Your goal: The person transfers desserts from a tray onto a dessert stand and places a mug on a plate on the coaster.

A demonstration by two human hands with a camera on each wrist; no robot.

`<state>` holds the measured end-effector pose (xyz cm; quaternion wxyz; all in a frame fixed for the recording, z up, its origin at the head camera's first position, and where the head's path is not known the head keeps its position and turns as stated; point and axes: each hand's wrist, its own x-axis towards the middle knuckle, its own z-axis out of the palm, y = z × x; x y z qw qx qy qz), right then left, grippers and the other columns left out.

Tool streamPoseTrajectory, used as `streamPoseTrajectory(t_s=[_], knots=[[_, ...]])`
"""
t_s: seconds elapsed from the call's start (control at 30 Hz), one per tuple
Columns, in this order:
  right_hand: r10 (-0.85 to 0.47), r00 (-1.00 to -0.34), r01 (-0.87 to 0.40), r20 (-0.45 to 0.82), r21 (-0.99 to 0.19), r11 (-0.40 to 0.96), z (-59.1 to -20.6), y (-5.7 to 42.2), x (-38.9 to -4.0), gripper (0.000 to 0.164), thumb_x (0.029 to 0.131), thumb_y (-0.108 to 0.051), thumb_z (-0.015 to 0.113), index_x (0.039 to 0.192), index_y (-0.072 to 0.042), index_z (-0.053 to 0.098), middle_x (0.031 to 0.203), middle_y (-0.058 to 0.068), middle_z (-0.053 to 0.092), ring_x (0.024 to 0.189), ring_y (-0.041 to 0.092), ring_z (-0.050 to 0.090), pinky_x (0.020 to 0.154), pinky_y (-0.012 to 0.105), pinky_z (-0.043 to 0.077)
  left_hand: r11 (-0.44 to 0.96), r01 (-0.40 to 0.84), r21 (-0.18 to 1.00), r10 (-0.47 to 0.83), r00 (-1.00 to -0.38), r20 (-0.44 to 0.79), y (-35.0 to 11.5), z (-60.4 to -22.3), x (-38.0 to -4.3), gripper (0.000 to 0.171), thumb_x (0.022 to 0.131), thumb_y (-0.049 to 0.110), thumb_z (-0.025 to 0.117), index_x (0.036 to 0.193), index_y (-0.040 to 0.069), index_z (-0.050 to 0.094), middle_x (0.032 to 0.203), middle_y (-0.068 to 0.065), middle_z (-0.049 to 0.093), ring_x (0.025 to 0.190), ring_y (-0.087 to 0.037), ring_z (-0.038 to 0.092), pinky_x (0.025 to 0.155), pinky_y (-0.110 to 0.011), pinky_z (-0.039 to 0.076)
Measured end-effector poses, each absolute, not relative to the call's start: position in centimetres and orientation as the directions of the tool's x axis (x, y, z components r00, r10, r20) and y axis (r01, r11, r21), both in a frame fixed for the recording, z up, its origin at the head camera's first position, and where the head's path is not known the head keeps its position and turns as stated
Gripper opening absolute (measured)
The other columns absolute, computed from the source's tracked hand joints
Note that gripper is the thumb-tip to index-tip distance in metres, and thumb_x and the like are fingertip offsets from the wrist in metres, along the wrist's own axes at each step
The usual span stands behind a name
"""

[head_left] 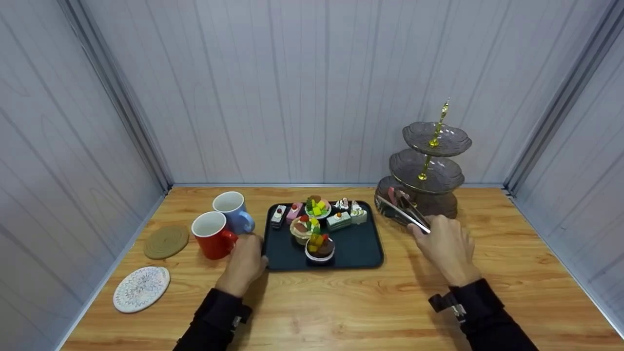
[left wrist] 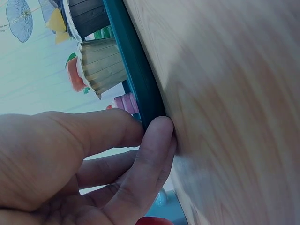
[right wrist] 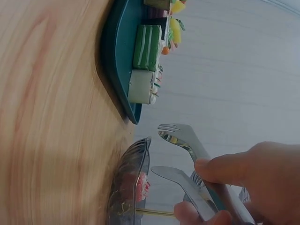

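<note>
My left hand (head_left: 244,259) pinches the left rim of a dark rectangular tray (head_left: 358,253) between thumb and fingers; the left wrist view shows the thumb (left wrist: 119,129) at the rim. Small cakes stand on the tray: three fruit-topped cups, such as the chocolate one (head_left: 320,248), plus a green striped slice (head_left: 339,221) and several other slices. In my right hand (head_left: 446,246) is a pair of metal tongs (right wrist: 190,145), its tips apart and empty. They reach over the lowest plate (right wrist: 125,164) of a three-tier stand, where a pink-red cake piece (right wrist: 136,186) sits.
Left of the tray stand a red mug (head_left: 212,239) and a light blue mug (head_left: 231,209), close to my left hand. Farther left lie a tan round coaster (head_left: 165,242) and a white patterned one (head_left: 141,289). The stand's upper plates (head_left: 437,139) rise behind my right hand. Panel walls enclose the table.
</note>
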<state>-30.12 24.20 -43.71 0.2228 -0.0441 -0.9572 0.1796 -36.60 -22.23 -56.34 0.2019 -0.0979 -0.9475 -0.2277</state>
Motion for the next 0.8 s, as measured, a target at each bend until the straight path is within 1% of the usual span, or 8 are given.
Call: streamPoseTrajectory(t_s=[0.1, 0.23, 0.37, 0.53, 0.6, 0.73, 0.8], knots=[[0.151, -0.9, -0.01, 0.409, -0.365, 0.931, -43.7, 24.0, -30.2, 0.029, 0.092, -0.046, 0.079, 0.094, -0.018, 0.081, 0.069, 0.008, 0.067, 0.059, 0.033, 0.064, 0.044, 0.039, 0.032, 0.884, 0.275, 0.377, 0.094, -0.897, 0.433, -22.3, -56.5, -36.8, 0.016, 0.064, 0.005, 0.081, 0.07, 0.011, 0.067, 0.073, -0.013, 0.066, 0.075, -0.038, 0.068, 0.062, -0.051, 0.056], [0.141, -0.9, -0.019, 0.412, -0.362, 0.932, -43.8, 23.7, -30.1, 0.031, 0.092, -0.047, 0.079, 0.099, -0.017, 0.083, 0.072, 0.008, 0.07, 0.063, 0.033, 0.066, 0.046, 0.039, 0.033, 0.89, 0.246, 0.384, 0.086, -0.917, 0.389, -22.1, -55.8, -36.6, 0.015, 0.067, 0.006, 0.082, 0.072, 0.011, 0.069, 0.075, -0.014, 0.067, 0.077, -0.037, 0.069, 0.066, -0.052, 0.057], [0.133, -0.909, -0.02, 0.395, -0.36, 0.933, -43.9, 23.4, -29.9, 0.031, 0.092, -0.048, 0.079, 0.092, -0.017, 0.08, 0.067, 0.003, 0.064, 0.06, 0.029, 0.062, 0.046, 0.039, 0.033, 0.894, 0.214, 0.393, 0.075, -0.938, 0.34, -21.6, -54.3, -35.6, 0.014, 0.07, 0.005, 0.082, 0.075, 0.008, 0.07, 0.078, -0.015, 0.066, 0.078, -0.035, 0.069, 0.066, -0.052, 0.057], [0.117, -0.914, -0.032, 0.388, -0.358, 0.933, -44.1, 23.1, -29.7, 0.031, 0.091, -0.048, 0.08, 0.087, -0.018, 0.078, 0.063, 0.0, 0.058, 0.056, 0.026, 0.058, 0.045, 0.037, 0.032, 0.91, 0.194, 0.366, 0.07, -0.943, 0.326, -20.9, -52.5, -34.1, 0.014, 0.071, 0.006, 0.084, 0.078, 0.008, 0.072, 0.079, -0.013, 0.068, 0.079, -0.031, 0.07, 0.064, -0.051, 0.057], [0.113, -0.913, -0.038, 0.391, -0.357, 0.934, -44.1, 22.9, -29.7, 0.031, 0.091, -0.048, 0.08, 0.087, -0.017, 0.078, 0.063, 0.0, 0.058, 0.057, 0.026, 0.059, 0.045, 0.037, 0.032, 0.91, 0.196, 0.366, 0.07, -0.942, 0.329, -21.0, -52.6, -34.2, 0.014, 0.07, 0.006, 0.084, 0.079, 0.008, 0.073, 0.079, -0.013, 0.069, 0.078, -0.031, 0.07, 0.064, -0.052, 0.058], [0.11, -0.91, -0.043, 0.4, -0.356, 0.934, -44.1, 22.6, -29.7, 0.031, 0.091, -0.048, 0.081, 0.089, -0.016, 0.079, 0.064, 0.001, 0.06, 0.058, 0.027, 0.061, 0.046, 0.037, 0.033, 0.882, 0.211, 0.42, 0.063, -0.938, 0.341, -21.4, -54.2, -35.2, 0.012, 0.069, 0.002, 0.08, 0.077, 0.007, 0.071, 0.079, -0.015, 0.068, 0.078, -0.036, 0.069, 0.068, -0.052, 0.059], [0.103, -0.907, -0.053, 0.408, -0.353, 0.934, -44.0, 22.4, -29.7, 0.03, 0.091, -0.047, 0.081, 0.089, -0.017, 0.079, 0.065, 0.001, 0.06, 0.058, 0.027, 0.061, 0.045, 0.037, 0.033, 0.874, 0.233, 0.426, 0.073, -0.931, 0.359, -21.7, -55.0, -35.9, 0.013, 0.068, 0.002, 0.08, 0.075, 0.008, 0.07, 0.076, -0.015, 0.068, 0.077, -0.037, 0.068, 0.067, -0.052, 0.058]])
